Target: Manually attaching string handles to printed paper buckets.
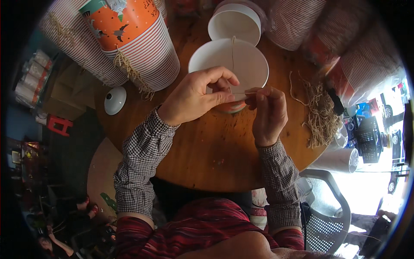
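An open paper bucket (207,56) with a white inside stands tilted in front of me on the round wooden table. A thin beige cord (233,54) runs over its far rim and down the inside. My left hand (196,93) is at the near rim, fingers curled and thumb drawn in, with the cord by the thumb tip. Opposite it, the thumb and fingertips of my right hand (269,114) pinch the cord. A short length is stretched between both hands. The hands hide most of the bucket's orange printed outer side.
Tall nested bucket stacks (148,52) with cord tassels stand at left; plastic-wrapped stacks (362,69) stand at right. Another white bucket (235,26) lies behind mine. A heap of loose cords (319,112) is at right, a white lid (115,100) at left. A grey chair (327,216) stands beside the table.
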Tool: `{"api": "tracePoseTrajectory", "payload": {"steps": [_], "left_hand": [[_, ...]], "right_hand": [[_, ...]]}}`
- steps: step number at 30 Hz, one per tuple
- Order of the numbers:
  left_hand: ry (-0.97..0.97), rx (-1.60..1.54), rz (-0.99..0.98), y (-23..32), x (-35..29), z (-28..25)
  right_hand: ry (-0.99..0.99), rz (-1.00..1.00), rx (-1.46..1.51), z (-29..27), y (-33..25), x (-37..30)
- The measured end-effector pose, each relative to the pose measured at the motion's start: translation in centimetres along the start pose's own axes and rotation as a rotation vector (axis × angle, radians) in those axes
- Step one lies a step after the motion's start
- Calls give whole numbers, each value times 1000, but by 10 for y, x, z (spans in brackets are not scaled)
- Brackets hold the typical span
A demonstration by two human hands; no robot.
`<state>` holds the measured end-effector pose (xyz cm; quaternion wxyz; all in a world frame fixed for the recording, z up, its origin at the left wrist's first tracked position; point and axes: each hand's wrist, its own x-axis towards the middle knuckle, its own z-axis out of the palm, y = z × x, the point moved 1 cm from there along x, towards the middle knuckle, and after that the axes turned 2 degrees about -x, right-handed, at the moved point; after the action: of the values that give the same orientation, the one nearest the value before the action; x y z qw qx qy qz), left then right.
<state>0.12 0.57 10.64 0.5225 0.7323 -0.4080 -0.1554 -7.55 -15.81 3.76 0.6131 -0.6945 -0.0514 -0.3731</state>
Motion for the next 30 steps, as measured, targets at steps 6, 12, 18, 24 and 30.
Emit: {"api": "tracePoseTrajectory", "payload": {"steps": [6,12,18,24,30], "left_hand": [[14,-251,11,2,-4,-5],[48,-403,-67,4,-12,1],[216,-711,49,-5,-16,16],[264,-512,12,6,-17,34],[186,-383,5,7,-18,40]], "right_hand": [[-42,-35,-151,-1,-3,0],[-67,-324,-357,-1,-11,5],[-31,-497,-409,0,-15,4],[-70,-538,-379,-2,-19,-1],[-46,-469,-302,-6,-21,-3]]}}
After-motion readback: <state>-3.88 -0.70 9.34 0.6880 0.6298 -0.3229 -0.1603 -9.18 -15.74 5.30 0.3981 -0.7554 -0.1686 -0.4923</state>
